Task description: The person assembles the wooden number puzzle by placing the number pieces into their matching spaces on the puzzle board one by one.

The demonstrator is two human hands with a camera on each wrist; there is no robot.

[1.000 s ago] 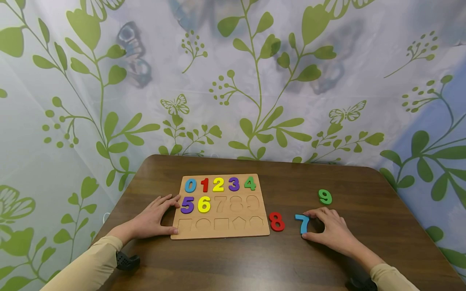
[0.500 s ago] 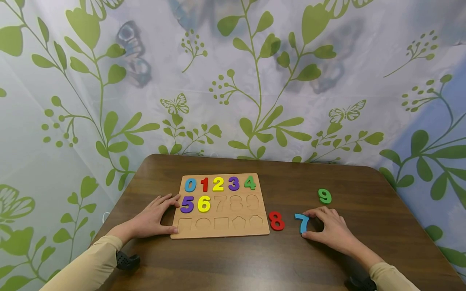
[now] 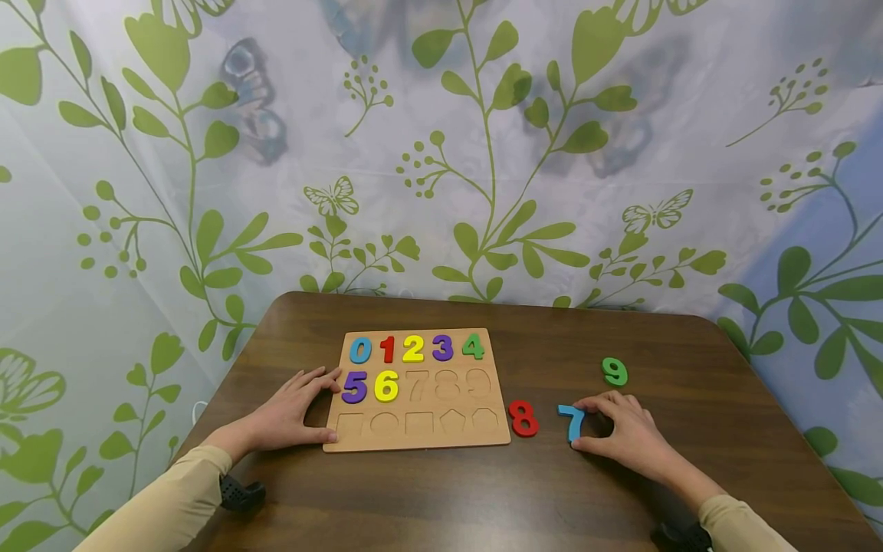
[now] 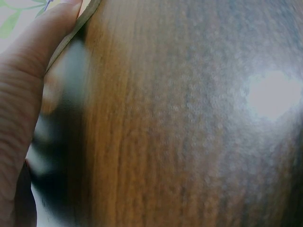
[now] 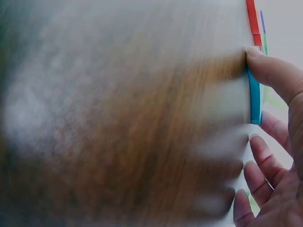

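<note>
A wooden number puzzle board (image 3: 428, 423) lies on the table, with the numbers 0 to 6 seated in its two upper rows. My left hand (image 3: 286, 414) rests at its left side, fingertips on the edge and thumb at the near corner. In the left wrist view the thumb (image 4: 33, 52) reaches the board's rim. To the right of the board, my right hand (image 3: 631, 435) pinches the blue number 7 (image 3: 572, 423) between thumb and forefinger, low at the tabletop. The right wrist view shows the blue 7 (image 5: 255, 97) edge-on, the other fingers spread beside it.
Between the board and the blue 7 lies a red number 8 (image 3: 523, 419). A green number 9 (image 3: 615, 372) sits beyond the right hand. Bare recesses show in the board's lower rows. A leaf-patterned curtain (image 3: 428, 153) hangs behind the brown table (image 3: 441, 498).
</note>
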